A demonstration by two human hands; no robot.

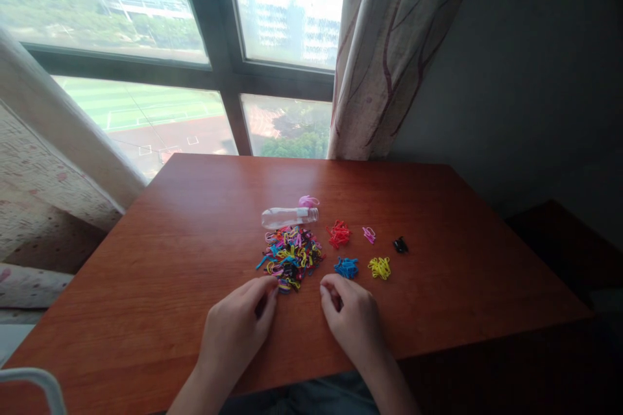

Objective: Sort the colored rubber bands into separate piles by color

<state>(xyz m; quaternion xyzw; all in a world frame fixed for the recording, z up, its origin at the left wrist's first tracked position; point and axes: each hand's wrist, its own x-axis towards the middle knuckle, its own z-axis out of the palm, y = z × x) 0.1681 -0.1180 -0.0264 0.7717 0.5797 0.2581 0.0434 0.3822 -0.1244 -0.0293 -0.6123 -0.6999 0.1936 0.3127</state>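
Observation:
A mixed heap of small coloured elastic bands (292,253) lies in the middle of the table. My left hand (239,314) is at the heap's near left edge, thumb and forefinger pinched together. My right hand (353,314) rests to the heap's near right, also in a pinch, just below a small pile of blue bands (346,266). Whatever either pinch holds, if anything, is too small to make out. Sorted by colour on the right are red bands (339,234), yellow bands (379,267), a few pink bands (368,235) and black bands (400,245).
Behind the heap a clear plastic bottle (287,217) lies on its side, its neck to the right. A pink item (308,201) sits just beyond it. The wooden table (195,227) ends at a window with curtains (374,65). A white curved rail (36,376) shows at lower left.

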